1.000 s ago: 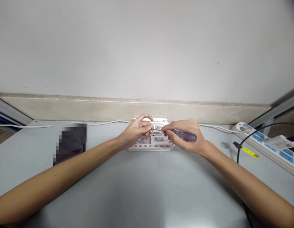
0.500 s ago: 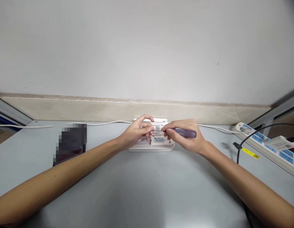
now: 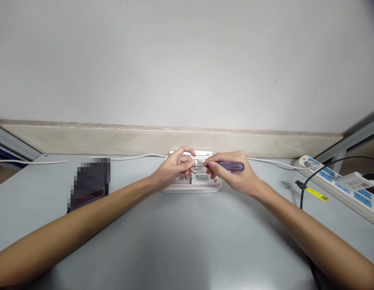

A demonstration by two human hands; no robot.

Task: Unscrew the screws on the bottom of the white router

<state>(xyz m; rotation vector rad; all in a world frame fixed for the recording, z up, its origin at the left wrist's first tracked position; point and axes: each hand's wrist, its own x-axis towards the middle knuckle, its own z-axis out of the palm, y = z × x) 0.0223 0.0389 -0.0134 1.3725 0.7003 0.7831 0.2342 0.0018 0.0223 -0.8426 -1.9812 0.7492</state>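
My right hand [image 3: 230, 171] grips a screwdriver [image 3: 232, 166] by its translucent purple handle, which lies nearly level and points left. The thin shaft runs toward my left hand [image 3: 173, 169], whose thumb and forefinger are pinched at the tip end. Whatever sits between those fingertips is too small to make out. Below both hands a white router [image 3: 191, 189] rests on the table, its vented, labelled side facing up. Part of its left half is hidden behind my left hand.
A dark phone-like slab [image 3: 90, 183], partly pixelated, lies on the left. On the right is a white power strip [image 3: 331, 185] with blue sockets, a plugged-in adapter [image 3: 357, 181] and a black cable [image 3: 302, 199] with a yellow tag. A wall [image 3: 187, 72] rises behind the table.
My right hand and the screwdriver have shifted slightly left, closer to my left fingertips. My left hand keeps its pinch, and the router stays where it was.
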